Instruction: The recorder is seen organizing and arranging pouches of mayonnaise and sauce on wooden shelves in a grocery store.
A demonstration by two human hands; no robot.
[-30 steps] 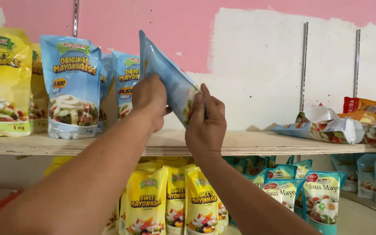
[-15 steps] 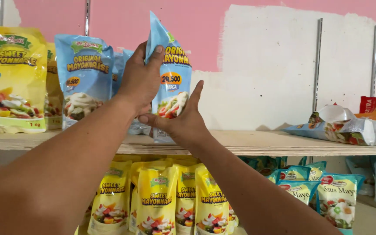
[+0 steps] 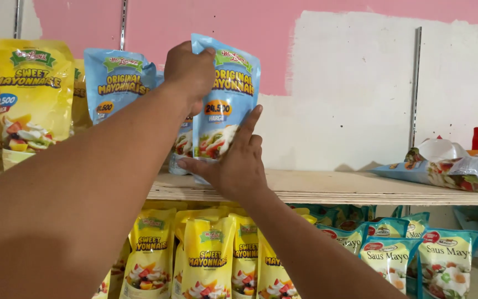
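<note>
We held the blue pouch upright on the wooden shelf, our left hand closed over its top corner, our right hand fingers spread flat against its base, steadying it beside another blue pouch.

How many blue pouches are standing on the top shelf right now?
3 at least: one blue pouch held upright by both hands, one standing left of it, and one partly hidden behind the left hand. More may be hidden.

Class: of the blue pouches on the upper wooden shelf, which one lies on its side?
The blue pouch at the far right; the others stand upright at the left, one held by both hands.
</note>
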